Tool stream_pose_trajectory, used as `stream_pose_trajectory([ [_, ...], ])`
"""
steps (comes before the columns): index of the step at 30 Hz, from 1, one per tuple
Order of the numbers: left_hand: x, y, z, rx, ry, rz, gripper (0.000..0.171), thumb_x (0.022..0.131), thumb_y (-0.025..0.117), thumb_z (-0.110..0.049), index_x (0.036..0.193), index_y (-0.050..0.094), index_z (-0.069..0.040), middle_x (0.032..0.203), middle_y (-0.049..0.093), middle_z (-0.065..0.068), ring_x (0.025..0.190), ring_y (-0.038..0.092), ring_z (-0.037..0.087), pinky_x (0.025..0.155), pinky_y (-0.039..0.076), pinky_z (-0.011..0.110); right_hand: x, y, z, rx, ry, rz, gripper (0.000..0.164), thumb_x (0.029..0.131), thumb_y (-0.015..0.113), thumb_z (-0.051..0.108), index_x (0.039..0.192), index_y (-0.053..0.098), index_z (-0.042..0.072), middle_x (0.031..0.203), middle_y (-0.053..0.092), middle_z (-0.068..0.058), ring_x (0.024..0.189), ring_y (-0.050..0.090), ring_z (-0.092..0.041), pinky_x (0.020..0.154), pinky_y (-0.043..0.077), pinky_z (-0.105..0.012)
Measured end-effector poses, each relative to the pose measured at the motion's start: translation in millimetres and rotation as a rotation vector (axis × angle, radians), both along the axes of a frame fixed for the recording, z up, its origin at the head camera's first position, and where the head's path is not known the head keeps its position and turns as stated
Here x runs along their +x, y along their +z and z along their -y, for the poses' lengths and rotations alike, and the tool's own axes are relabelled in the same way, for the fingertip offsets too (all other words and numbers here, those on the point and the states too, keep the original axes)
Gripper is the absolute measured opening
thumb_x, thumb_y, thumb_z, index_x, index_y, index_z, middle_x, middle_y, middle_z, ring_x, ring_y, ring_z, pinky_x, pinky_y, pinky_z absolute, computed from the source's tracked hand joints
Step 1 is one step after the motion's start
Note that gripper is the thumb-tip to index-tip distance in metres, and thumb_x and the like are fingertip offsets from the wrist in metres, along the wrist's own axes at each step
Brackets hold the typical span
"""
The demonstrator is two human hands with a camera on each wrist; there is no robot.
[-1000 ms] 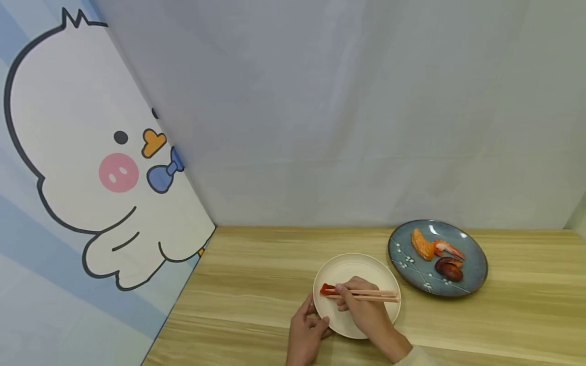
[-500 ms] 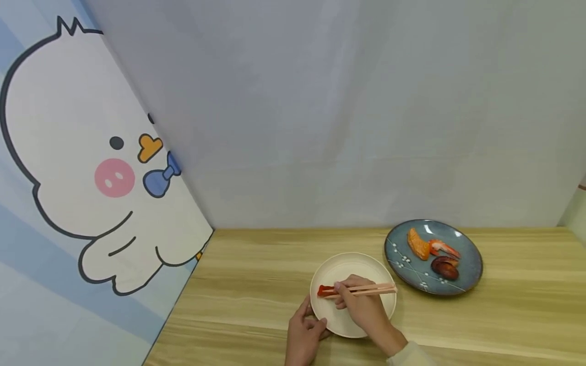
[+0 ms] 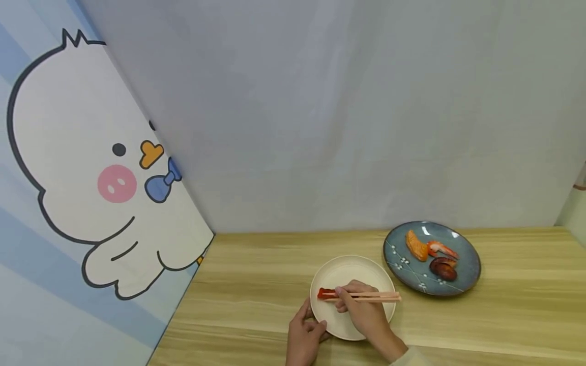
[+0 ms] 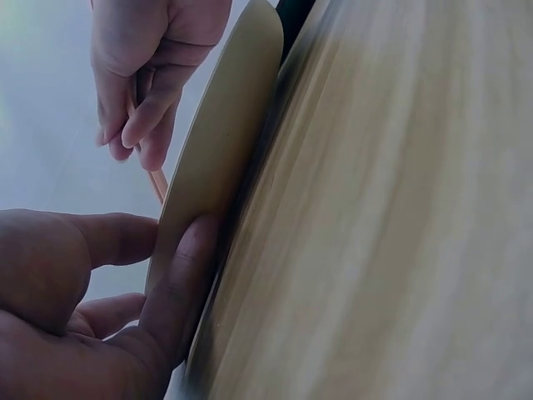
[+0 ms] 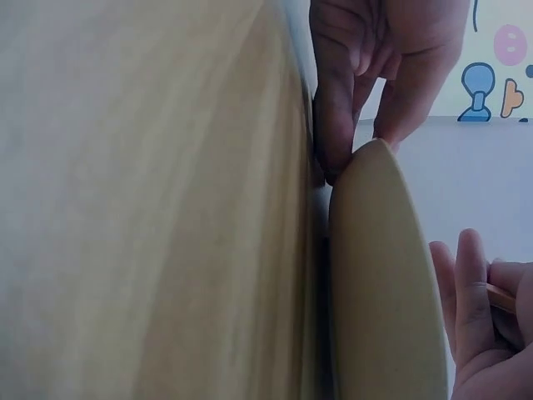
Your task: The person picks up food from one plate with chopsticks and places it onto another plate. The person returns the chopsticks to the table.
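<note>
A round cream plate (image 3: 336, 269) sits near the front of the wooden table. My left hand (image 3: 303, 335) holds its left front rim, thumb over the edge and fingers outside and below; the left wrist view shows fingers pinching the plate wall (image 4: 218, 137). Over the plate, my right hand (image 3: 364, 311) grips a pair of light wooden chopsticks (image 3: 382, 299). At their tips is a small glossy red piece of food (image 3: 325, 293), toward the plate's left side. Seen edge-on in the right wrist view, the plate (image 5: 383, 275) hides the food.
To the right and farther back stands a blue-grey plate (image 3: 407, 274) with white blossoms. It bears an orange salmon-like slice (image 3: 416, 246), a red-and-white shrimp (image 3: 441, 249) and brown glossy pieces (image 3: 444, 268). A grey curtain (image 3: 357, 127) backs the table; a cartoon panel (image 3: 64, 142) flanks the left.
The head view has shifted slightly. Both hands keep their holds. The chopsticks' back ends have swung a little toward the front since half a second ago; the red piece stays at the tips.
</note>
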State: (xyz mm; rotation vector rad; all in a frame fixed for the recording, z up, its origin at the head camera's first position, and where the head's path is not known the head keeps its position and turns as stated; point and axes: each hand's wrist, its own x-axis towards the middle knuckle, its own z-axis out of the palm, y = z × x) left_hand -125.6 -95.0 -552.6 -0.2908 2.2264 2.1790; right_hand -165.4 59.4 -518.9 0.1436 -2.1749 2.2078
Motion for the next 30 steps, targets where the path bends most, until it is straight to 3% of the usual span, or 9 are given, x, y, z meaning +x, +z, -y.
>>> stream_pose_trajectory([
  [16, 6.5, -4.6, 2.3, 0.102, 0.000, 0.002, 0.077, 0.089, 0.063, 0.020, 0.157, 0.027, 0.019, 0.119, 0.054, 0.027, 0.084, 0.069, 0.018, 0.077, 0.069, 0.038, 11.6, -7.6, -8.9, -0.004, -0.080, -0.039, 0.009, 0.096, 0.072, -0.005, 0.092, 0.079, -0.009, 0.080, 0.070, -0.016, 0.065, 0.072, -0.013, 0.064, 0.066, -0.025],
  [30, 1.4, -3.3, 1.2, 0.076, 0.001, -0.008, 0.075, 0.090, 0.063, 0.021, 0.156, 0.028, 0.019, 0.118, 0.056, 0.026, 0.084, 0.069, 0.018, 0.077, 0.069, 0.036, 13.8, -4.4, -28.1, -0.033, -0.115, -0.123, 0.013, 0.099, 0.067, -0.006, 0.089, 0.074, -0.011, 0.080, 0.071, -0.019, 0.067, 0.075, -0.011, 0.065, 0.066, -0.025],
])
